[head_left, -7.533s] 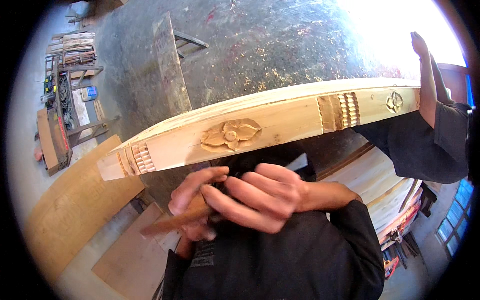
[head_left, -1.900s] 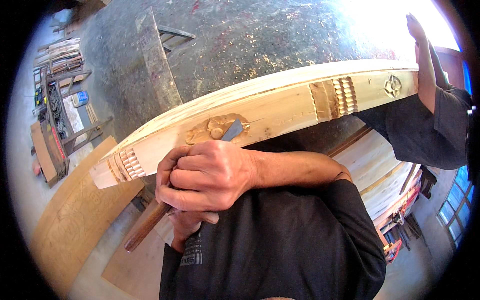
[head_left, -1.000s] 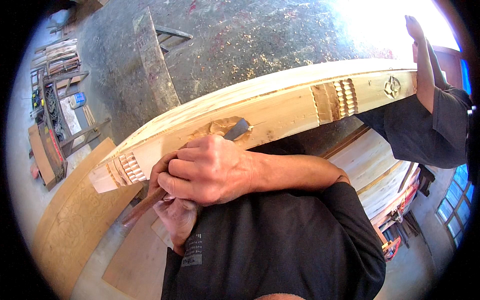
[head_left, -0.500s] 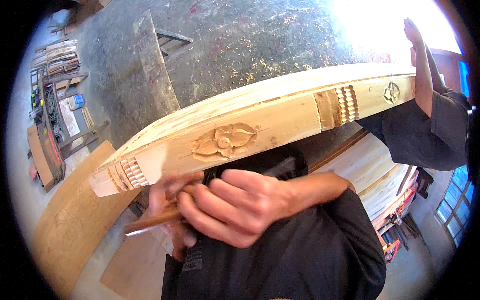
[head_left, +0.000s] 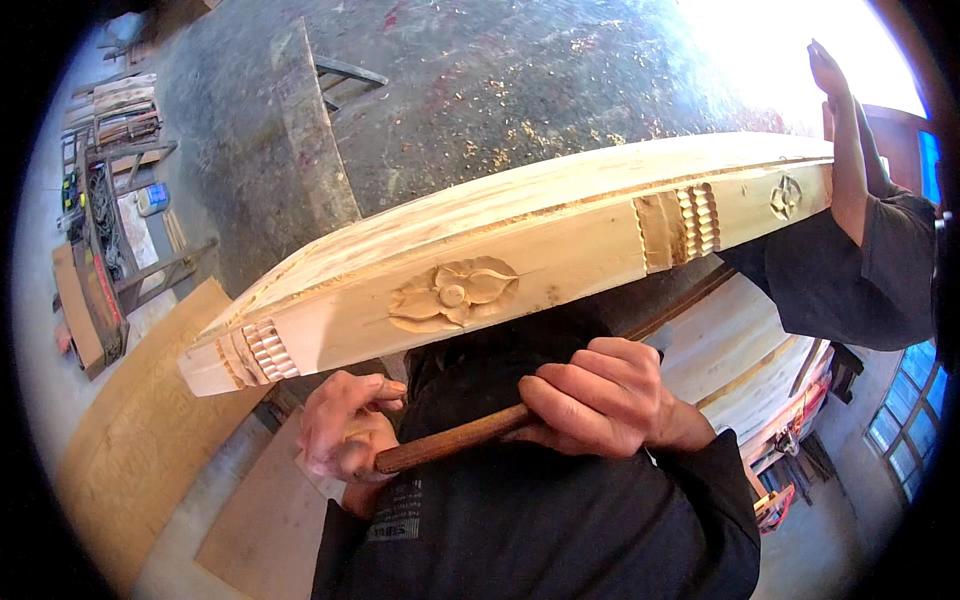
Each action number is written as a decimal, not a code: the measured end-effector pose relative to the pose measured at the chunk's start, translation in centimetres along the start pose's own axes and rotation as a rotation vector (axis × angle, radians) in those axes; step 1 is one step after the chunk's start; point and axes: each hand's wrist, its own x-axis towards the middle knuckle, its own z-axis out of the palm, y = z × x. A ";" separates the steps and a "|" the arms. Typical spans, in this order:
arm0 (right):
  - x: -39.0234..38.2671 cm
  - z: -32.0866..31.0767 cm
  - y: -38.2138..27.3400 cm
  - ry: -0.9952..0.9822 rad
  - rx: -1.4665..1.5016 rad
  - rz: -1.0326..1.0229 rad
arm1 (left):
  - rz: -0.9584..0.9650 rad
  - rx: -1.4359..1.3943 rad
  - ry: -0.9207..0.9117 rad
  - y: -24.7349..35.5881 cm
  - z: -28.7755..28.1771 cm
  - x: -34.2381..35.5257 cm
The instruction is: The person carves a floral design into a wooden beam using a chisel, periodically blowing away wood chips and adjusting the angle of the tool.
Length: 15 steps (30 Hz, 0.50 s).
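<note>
My right hand (head_left: 610, 400) is closed around a chisel (head_left: 455, 440) with a long brown wooden handle. The handle slants down to the left across my dark shirt. Its metal blade is mostly hidden at my right hand. Close by the handle's butt is my left hand (head_left: 348, 425), its fingers loosely bent and apart; whether it touches the handle is unclear. Just beyond both hands lies a long pale wooden beam (head_left: 580, 265). A carved flower (head_left: 453, 295) stands out on its near face, with scalloped bands (head_left: 268, 350) nearer the ends and a small round carving (head_left: 786, 197) far right.
Another person's arm (head_left: 850, 170) in a dark sleeve reaches past the beam's right end. A curved tan panel (head_left: 130, 430) lies at left. Wood shavings (head_left: 525, 132) dot the dark floor beyond. Stacked timber (head_left: 125, 110) and a blue-and-white jug (head_left: 153, 199) stand far left.
My right hand has moved right and away from my left, taking the chisel along. The blade pointed left before; now the handle's butt does. My left hand has loosened.
</note>
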 end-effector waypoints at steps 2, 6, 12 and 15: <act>0.0 0.2 0.1 0.050 -0.024 0.005 | -0.084 -0.028 -0.064 -0.3 -0.3 -0.2; 2.4 2.0 0.1 0.223 -0.053 -0.018 | -0.349 -0.174 -0.209 -0.3 -0.7 -1.1; 8.0 8.0 -0.8 0.340 0.058 -0.109 | -0.492 -0.167 -0.149 -1.2 -1.2 -3.9; 9.1 9.7 -0.8 0.366 0.094 -0.128 | -0.505 -0.149 -0.139 -1.7 -1.7 -5.1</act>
